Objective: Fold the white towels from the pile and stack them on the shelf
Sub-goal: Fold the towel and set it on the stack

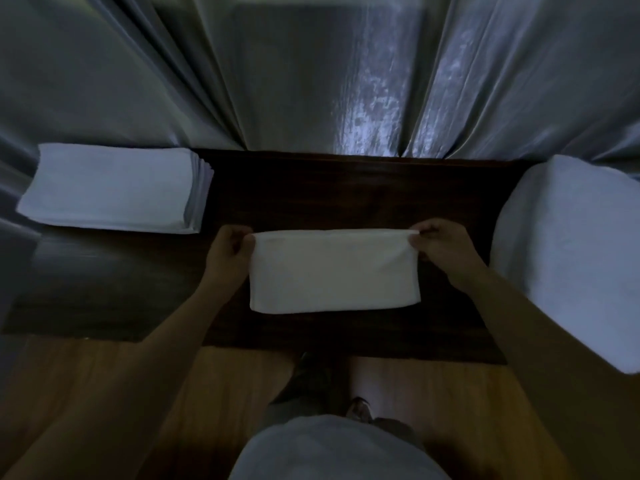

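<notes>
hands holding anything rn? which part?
Yes. Both grip one folded white towel on the dark wooden shelf: left hand pinches its far left corner, right hand pinches its far right corner.

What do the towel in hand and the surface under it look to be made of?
Towel: soft white woven cloth, probably cotton, matte; it folds flat and sags slightly where it is pinched at the corners. Shelf: dark wood or wood-look laminate, smooth, with faint grain streaks. The dim light leaves both uncertain.
</notes>
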